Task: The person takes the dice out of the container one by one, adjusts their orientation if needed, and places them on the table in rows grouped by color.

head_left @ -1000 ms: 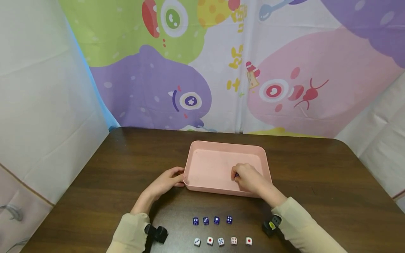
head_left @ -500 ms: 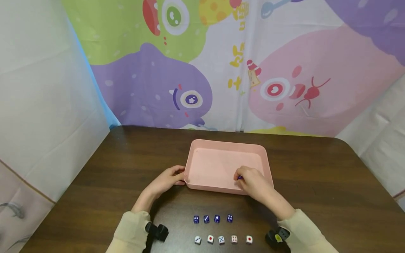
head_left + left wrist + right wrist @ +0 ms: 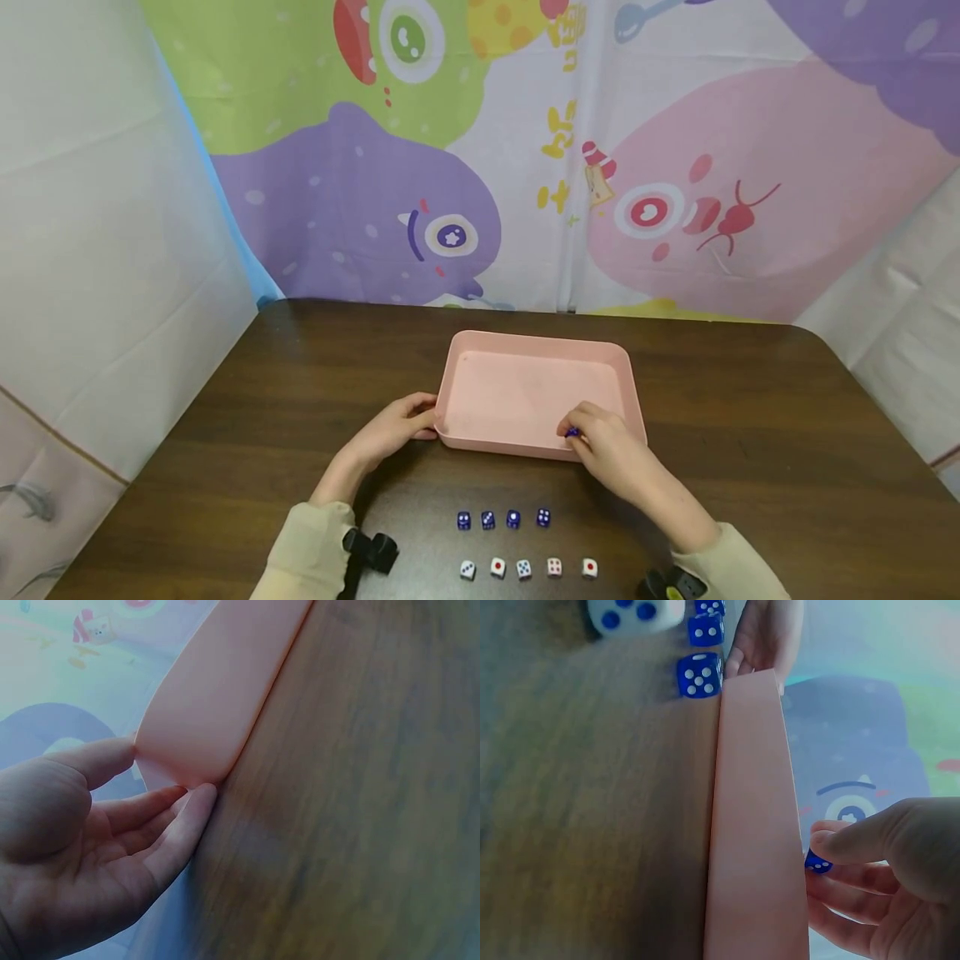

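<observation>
A shallow pink tray [image 3: 517, 454] lies on the table. My left hand [image 3: 392, 427] holds its near left corner, the thumb at the rim and the fingertips low on the outer wall in the left wrist view. My right hand [image 3: 611, 446] pinches a blue die [image 3: 819, 862] between thumb and fingers, just inside the near wall at the tray's right half. White pips show on that die; part of it is hidden by the fingers. In front of the tray stand a row of several blue dice [image 3: 513, 519] and, nearer me, a row of several white dice [image 3: 523, 570].
The dark wooden table [image 3: 315, 367] runs back to a hanging cloth [image 3: 525, 208] with cartoon figures. White cloth [image 3: 112, 208] hangs on both sides. Black wrist cameras [image 3: 371, 552] sit at my sleeves near the rows of dice.
My right hand has moved toward me and a little right, from deeper inside the tray to its near wall, with the blue die held. The left hand stays at the tray's corner.
</observation>
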`<move>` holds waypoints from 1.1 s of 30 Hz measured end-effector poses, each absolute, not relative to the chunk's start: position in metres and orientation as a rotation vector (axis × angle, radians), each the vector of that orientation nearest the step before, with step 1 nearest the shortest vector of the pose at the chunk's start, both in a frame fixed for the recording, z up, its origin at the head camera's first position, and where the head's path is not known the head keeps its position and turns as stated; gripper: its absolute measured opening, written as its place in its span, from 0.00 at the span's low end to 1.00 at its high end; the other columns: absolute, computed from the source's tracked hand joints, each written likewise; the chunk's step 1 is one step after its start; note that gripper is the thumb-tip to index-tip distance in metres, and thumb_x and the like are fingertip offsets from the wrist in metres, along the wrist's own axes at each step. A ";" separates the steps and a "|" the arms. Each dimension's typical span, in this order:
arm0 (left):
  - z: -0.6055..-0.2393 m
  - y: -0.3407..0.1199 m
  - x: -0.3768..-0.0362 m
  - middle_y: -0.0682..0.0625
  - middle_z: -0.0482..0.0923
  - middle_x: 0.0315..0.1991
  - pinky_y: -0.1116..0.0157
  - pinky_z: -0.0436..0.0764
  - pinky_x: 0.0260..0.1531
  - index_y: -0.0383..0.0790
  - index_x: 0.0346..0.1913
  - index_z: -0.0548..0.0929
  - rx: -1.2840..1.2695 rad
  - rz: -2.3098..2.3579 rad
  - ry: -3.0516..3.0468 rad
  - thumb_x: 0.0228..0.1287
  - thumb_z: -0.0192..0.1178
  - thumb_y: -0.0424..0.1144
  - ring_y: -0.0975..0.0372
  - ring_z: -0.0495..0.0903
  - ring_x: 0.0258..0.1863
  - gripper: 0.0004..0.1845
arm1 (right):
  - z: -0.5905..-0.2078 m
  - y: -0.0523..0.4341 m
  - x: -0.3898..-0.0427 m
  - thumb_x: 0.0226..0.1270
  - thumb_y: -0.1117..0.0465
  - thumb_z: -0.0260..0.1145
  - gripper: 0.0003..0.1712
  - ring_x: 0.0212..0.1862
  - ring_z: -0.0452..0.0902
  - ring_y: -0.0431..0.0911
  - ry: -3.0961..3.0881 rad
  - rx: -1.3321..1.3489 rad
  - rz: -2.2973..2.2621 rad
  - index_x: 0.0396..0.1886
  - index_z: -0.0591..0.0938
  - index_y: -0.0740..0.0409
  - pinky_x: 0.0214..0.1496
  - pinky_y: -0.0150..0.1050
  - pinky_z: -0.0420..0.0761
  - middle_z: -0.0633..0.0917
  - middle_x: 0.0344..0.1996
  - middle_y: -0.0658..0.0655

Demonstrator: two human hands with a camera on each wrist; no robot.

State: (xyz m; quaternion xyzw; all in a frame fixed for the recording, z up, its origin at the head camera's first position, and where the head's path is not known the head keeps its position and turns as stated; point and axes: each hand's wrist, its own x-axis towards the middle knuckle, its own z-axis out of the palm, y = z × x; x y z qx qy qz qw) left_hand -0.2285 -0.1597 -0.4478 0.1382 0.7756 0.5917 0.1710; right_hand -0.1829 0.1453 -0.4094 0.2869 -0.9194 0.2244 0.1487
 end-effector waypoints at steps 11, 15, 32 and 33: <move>-0.448 -0.160 -0.228 0.29 0.67 0.55 0.59 0.79 0.49 0.22 0.58 0.63 0.399 1.684 2.203 0.67 0.49 0.36 0.49 0.77 0.47 0.24 | -0.413 0.152 -0.170 0.47 0.77 0.66 0.10 0.32 0.77 0.40 -2.567 0.850 0.646 0.30 0.81 0.61 0.35 0.32 0.80 0.80 0.28 0.51; -0.448 -0.160 -0.228 0.29 0.67 0.56 0.60 0.79 0.49 0.22 0.59 0.63 0.383 1.692 2.195 0.66 0.51 0.37 0.51 0.76 0.48 0.25 | -0.413 0.153 -0.166 0.48 0.74 0.67 0.10 0.33 0.77 0.39 -2.569 0.814 0.666 0.31 0.82 0.61 0.35 0.32 0.81 0.81 0.29 0.50; -0.449 -0.162 -0.229 0.29 0.66 0.56 0.59 0.79 0.50 0.21 0.59 0.62 0.405 1.678 2.194 0.67 0.48 0.36 0.50 0.77 0.48 0.24 | -0.400 0.154 -0.150 0.48 0.68 0.69 0.07 0.29 0.68 0.34 -2.808 0.969 0.693 0.28 0.81 0.55 0.30 0.29 0.73 0.77 0.26 0.44; -0.449 -0.161 -0.229 0.29 0.66 0.56 0.59 0.78 0.50 0.21 0.59 0.61 0.404 1.676 2.192 0.67 0.48 0.36 0.50 0.77 0.48 0.24 | -0.401 0.154 -0.150 0.47 0.68 0.69 0.07 0.28 0.68 0.34 -2.826 0.975 0.689 0.28 0.81 0.54 0.30 0.29 0.73 0.77 0.25 0.43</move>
